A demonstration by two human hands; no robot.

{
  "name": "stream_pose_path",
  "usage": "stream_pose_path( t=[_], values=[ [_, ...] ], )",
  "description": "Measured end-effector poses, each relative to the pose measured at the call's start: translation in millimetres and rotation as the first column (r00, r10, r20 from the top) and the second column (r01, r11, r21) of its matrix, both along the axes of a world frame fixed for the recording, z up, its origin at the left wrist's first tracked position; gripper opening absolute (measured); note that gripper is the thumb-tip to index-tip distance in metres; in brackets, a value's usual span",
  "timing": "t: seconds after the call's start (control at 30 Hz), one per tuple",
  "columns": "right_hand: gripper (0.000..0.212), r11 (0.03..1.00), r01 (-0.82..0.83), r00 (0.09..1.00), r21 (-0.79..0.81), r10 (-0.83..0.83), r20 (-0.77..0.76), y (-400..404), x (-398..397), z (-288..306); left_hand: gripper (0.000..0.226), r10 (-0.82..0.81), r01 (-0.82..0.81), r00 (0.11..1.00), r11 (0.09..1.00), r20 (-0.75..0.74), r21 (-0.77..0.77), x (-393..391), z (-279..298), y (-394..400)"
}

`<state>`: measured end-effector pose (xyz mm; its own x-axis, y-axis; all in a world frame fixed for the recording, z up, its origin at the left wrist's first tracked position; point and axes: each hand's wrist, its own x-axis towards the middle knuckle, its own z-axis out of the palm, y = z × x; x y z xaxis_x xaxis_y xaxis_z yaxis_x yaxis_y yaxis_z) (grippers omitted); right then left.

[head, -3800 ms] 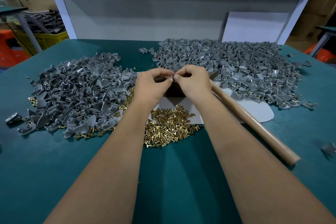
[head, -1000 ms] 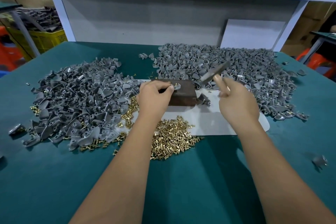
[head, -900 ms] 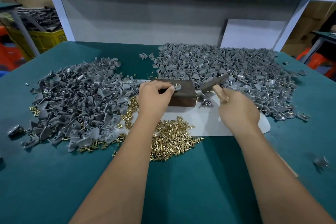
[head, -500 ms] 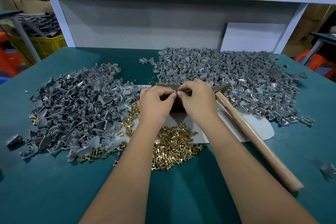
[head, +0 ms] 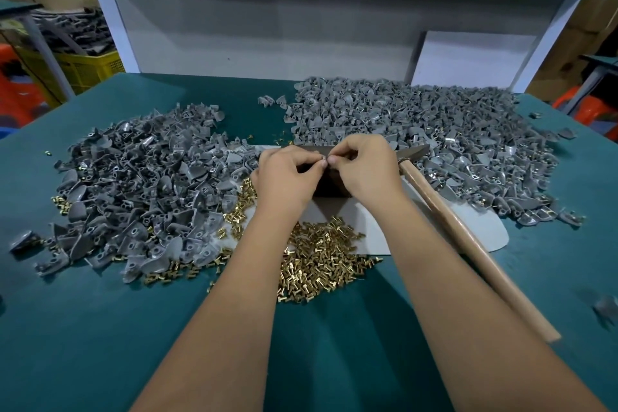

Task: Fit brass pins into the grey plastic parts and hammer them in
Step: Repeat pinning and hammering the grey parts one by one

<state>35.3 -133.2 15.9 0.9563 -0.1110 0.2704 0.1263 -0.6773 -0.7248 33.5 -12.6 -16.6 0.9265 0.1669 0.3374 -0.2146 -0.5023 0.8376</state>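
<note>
Your left hand [head: 287,177] and right hand [head: 364,170] have stayed pinched together over the dark block [head: 329,184], fingertips meeting on a small part too hidden to identify; brass pins [head: 317,261] lie below, and the hammer [head: 468,237] still rests at your right.

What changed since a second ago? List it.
The right hand let go of the hammer, now lying on the table, and moved left to meet the left hand over the block, fingertips pinching together. The piles stayed put.
</note>
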Motion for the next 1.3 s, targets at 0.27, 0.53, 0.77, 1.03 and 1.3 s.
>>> stream_pose_path(
  t=[0.27, 0.53, 0.77, 1.03, 1.3],
  values=[
    [0.008, 0.993, -0.040, 0.998, -0.112, 0.034, -0.058, -1.9, 2.3, 8.0, 0.014, -0.021, 0.021, 1.000, 0.999, -0.004, -0.036, -1.5, -0.3, -0.2],
    [0.031, 0.998, 0.038, 0.984, 0.056, -0.047, 0.169, -8.6, -19.6, -15.1, 0.016, -0.007, 0.007, 1.000, 1.000, -0.001, -0.015, -5.3, 0.5, 0.3],
    [0.025, 0.700, 0.456, 0.872, -0.549, -0.475, 0.118, -74.3, -43.1, -15.0, 0.010, 0.003, -0.004, 0.999, 0.999, -0.033, -0.032, -7.4, 2.2, -0.6],
    [0.018, 0.809, 0.341, 0.905, -0.479, -0.421, -0.068, -74.2, -43.0, -9.8, 0.006, 0.022, -0.021, 1.000, 1.000, -0.021, 0.021, -9.3, 1.4, -3.1],
    [0.040, 0.961, 0.108, 0.994, -0.253, -0.096, 0.061, -48.4, -50.5, 43.2, 0.015, 0.065, -0.065, 0.998, 0.996, 0.003, 0.057, -7.0, 1.1, -3.8]
  ],
)
